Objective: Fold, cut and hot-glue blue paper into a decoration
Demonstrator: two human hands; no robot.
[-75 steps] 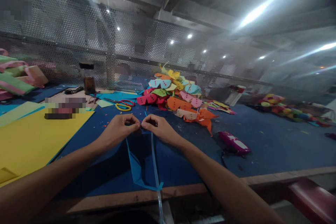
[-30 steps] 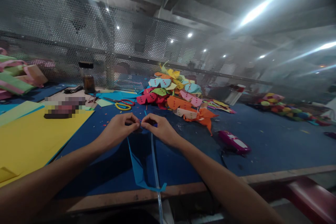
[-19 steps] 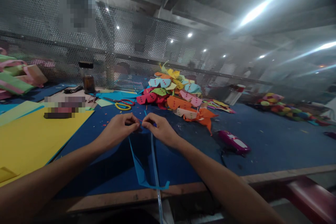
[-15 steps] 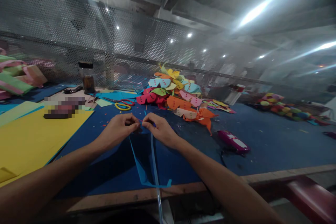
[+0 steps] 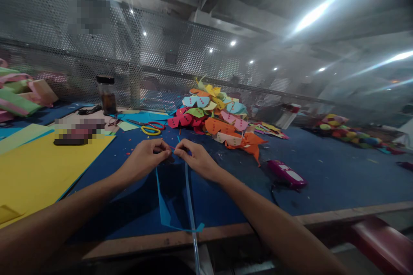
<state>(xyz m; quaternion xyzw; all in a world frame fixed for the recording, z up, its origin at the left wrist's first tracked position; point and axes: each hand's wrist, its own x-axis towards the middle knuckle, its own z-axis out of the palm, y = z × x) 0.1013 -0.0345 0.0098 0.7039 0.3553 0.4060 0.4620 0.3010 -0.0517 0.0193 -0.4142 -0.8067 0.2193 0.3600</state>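
Both hands are low center of the frame: left hand [image 5: 146, 154] and right hand [image 5: 196, 159] with thumb and fingertips pinched narrow, nearly meeting. Can't tell exactly what sits between the tips (too small). Blue paper strip [image 5: 164, 211] hangs under the left hand, its folded lower end at bottom center, crossing the clear tube [image 5: 189, 193] that runs down from near the right hand. Close pinch looks chosen for fine control; the strip probably dangles so it stays out of the fingers' way. Scissors [image 5: 152, 130] lie just beyond, likely for easy reach. Paper shapes [image 5: 222, 126] pile past the right hand, upper center, presumably leaving elbow room.
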